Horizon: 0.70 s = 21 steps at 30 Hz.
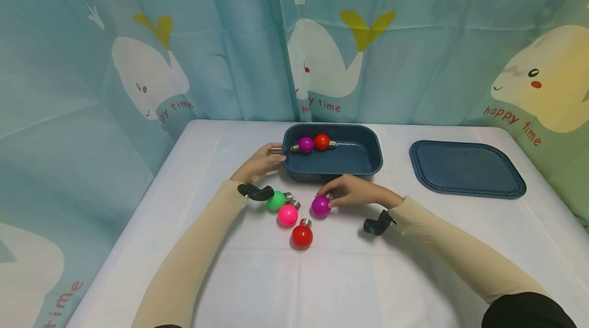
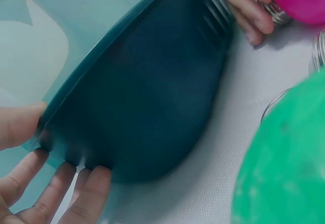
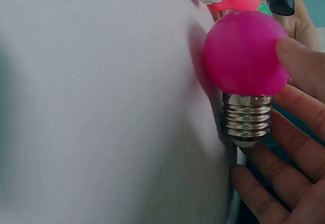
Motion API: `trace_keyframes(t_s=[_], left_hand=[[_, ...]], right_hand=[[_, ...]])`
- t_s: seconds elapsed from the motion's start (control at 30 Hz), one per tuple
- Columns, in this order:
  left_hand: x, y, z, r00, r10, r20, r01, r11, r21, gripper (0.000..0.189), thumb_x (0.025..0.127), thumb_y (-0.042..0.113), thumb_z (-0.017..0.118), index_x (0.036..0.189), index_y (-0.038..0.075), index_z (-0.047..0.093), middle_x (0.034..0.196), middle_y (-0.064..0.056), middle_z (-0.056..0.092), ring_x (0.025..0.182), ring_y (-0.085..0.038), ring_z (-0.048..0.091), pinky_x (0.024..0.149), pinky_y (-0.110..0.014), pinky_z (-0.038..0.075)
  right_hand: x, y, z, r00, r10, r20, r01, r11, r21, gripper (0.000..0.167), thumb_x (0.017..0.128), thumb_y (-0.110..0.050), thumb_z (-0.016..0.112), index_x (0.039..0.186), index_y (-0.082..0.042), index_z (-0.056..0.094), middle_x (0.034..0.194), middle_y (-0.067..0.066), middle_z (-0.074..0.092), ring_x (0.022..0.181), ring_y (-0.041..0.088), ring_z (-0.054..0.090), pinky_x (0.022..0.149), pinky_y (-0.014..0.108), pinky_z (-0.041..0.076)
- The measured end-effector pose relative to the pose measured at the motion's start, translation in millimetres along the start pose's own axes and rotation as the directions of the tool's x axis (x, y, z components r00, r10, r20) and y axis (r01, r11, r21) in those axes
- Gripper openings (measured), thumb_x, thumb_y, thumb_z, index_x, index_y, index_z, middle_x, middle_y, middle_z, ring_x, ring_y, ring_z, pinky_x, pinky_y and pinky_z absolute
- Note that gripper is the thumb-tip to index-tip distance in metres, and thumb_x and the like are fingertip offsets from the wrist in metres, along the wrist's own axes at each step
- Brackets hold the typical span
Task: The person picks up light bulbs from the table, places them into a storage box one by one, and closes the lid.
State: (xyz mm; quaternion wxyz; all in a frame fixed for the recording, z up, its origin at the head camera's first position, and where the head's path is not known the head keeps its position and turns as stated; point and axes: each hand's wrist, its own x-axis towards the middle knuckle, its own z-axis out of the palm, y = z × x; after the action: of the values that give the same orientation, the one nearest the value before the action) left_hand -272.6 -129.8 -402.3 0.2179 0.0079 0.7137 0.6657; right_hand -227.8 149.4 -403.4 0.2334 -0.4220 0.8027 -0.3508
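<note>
A purple light bulb [image 1: 320, 206] is at my right hand [image 1: 356, 191], whose thumb and fingers pinch it near its threaded metal base [image 3: 248, 116]. The right wrist view shows the thumb [image 3: 299, 56] against the bulb's round globe. My left hand [image 1: 261, 163] touches the left end of a dark blue plastic bin [image 1: 331, 165]; in the left wrist view its fingertips [image 2: 96, 181] rest against the outer wall. Inside the bin lie a purple bulb [image 1: 306, 144] and a red bulb [image 1: 321, 141]. Between the hands on the table are a green bulb [image 1: 276, 200], a pink bulb [image 1: 288, 215] and a red bulb [image 1: 302, 237].
A flat dark blue lid [image 1: 467, 169] lies on the white-covered table [image 1: 349, 287], to the right of the bin. A blue-green curtain [image 1: 239, 51] with whale prints hangs along the back and left. Each wrist carries a small black camera [image 1: 379, 223].
</note>
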Motion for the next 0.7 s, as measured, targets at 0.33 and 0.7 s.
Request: trace_keyframes(t_s=[0.33,0.7], left_hand=[[1.0,0.0,0.5,1.000,-0.007,-0.007,0.007,1.000,-0.014,0.057,0.093,0.000,0.052,0.144,0.000,0.026,0.148,-0.020,0.030,0.135,-0.035,0.037,0.113,-0.044,0.034],[-2.2,1.9,0.5,1.000,-0.001,0.005,0.001,1.000,0.004,0.058,0.094,0.001,0.051,0.145,0.000,0.024,0.150,-0.020,0.028,0.136,-0.035,0.035,0.114,-0.044,0.033]], right_hand=[[-9.7,6,0,1.000,0.025,-0.006,-0.025,0.999,-0.019,0.039,0.080,-0.010,0.073,0.117,-0.004,0.065,0.115,0.011,0.068,0.103,0.020,0.065,0.092,0.030,0.054],[-12.9,10,3,0.999,-0.002,-0.042,-0.001,0.999,-0.052,0.033,0.077,-0.003,0.074,0.110,-0.005,0.068,0.107,0.011,0.070,0.098,0.020,0.066,0.089,0.033,0.055]])
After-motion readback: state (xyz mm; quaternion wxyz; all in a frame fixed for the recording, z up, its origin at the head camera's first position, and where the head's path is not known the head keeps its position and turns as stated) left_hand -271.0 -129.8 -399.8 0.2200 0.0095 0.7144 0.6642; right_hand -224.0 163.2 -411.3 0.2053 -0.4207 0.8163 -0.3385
